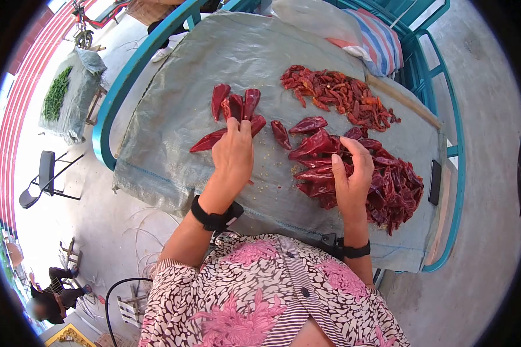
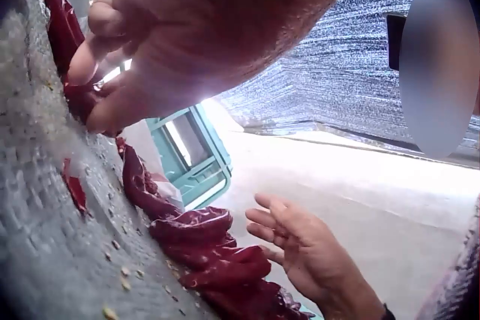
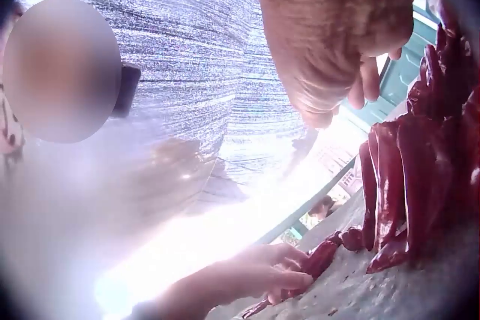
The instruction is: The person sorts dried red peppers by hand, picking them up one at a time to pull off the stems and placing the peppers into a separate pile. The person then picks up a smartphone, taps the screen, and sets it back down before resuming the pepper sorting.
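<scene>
Gray sheet underneath: left hand pinches a red pepper; right hand (grip loose, nothing in it) is near the right pepper pile.

The left hand hides the near end of the dark red chili pepper at its fingers, and the right hand covers part of the chili pile. In the right wrist view that pile runs past the right edge, and the top edge cuts off the right hand. The seated person's head is blurred. The yellow tray is cropped below, its contents too small to identify.
</scene>
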